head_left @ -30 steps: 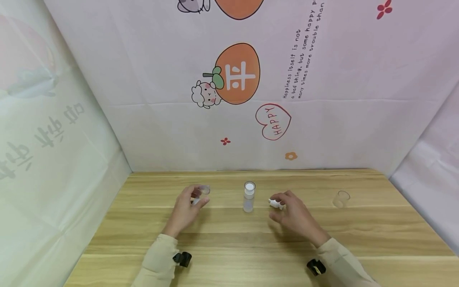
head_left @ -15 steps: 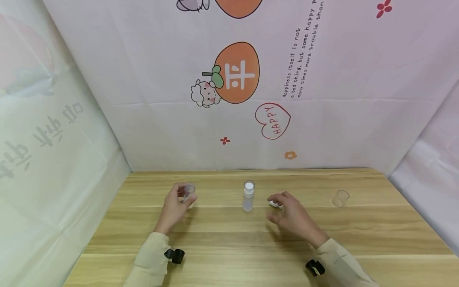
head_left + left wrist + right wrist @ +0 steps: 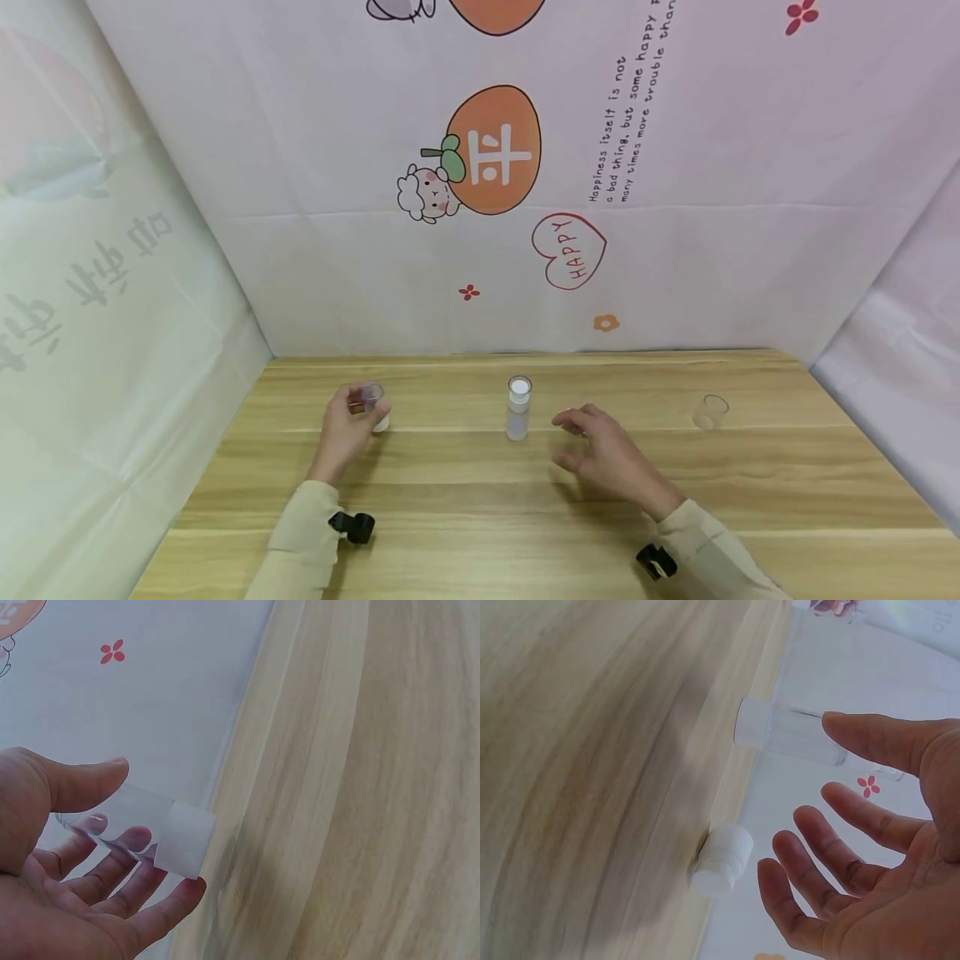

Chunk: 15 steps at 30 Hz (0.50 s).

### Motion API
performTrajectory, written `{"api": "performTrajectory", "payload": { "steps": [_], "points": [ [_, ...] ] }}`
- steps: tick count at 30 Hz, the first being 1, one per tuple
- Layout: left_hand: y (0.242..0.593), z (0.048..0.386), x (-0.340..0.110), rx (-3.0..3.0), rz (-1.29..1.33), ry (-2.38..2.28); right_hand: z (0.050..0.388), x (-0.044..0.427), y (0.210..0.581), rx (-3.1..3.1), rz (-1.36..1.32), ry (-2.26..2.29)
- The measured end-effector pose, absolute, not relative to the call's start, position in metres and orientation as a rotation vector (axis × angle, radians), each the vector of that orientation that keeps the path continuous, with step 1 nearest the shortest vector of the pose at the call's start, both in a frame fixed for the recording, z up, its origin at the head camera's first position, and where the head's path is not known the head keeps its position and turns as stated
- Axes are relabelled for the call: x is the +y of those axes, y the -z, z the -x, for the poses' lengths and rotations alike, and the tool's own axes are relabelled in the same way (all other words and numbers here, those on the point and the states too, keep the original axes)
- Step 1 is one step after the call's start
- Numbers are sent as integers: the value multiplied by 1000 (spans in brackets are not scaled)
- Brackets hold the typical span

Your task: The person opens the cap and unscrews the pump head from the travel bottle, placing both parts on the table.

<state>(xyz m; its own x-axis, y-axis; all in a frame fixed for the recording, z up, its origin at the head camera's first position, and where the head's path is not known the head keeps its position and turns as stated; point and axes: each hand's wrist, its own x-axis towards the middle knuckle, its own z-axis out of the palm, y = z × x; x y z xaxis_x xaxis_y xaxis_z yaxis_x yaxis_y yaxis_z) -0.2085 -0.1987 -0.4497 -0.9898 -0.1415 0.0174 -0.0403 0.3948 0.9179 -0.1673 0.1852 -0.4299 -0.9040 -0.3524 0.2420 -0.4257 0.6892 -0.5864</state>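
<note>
In the head view, the left hand (image 3: 347, 433) has its thumb and fingers round a transparent container (image 3: 373, 393) with a white end, held upright at the left of the wooden table (image 3: 465, 533); a 2nd container (image 3: 517, 425), also transparent and white, stands between the 2 hands, and a transparent cup (image 3: 711, 412) sits well apart to the right. The right hand (image 3: 603, 458) is held with thumb and fingers wide apart. In the left wrist view, the held container's white end faces the tabletop; I cannot tell whether they touch. In the right wrist view, the right hand holds nothing, and a small white piece (image 3: 724, 859) appears to lie on its side just beyond the fingertips. The step in hand looks like placing the container at the left; the next move probably calls for releasing it steadily, then narrowing the right fingers round the white piece.
</note>
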Motion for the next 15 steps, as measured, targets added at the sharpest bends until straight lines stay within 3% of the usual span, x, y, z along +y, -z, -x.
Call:
{"api": "performTrajectory", "payload": {
  "steps": [15],
  "points": [
    [452, 208, -211, -2471, -240, 1654, 164, 183, 433, -2832, -660, -989]
  ]
}}
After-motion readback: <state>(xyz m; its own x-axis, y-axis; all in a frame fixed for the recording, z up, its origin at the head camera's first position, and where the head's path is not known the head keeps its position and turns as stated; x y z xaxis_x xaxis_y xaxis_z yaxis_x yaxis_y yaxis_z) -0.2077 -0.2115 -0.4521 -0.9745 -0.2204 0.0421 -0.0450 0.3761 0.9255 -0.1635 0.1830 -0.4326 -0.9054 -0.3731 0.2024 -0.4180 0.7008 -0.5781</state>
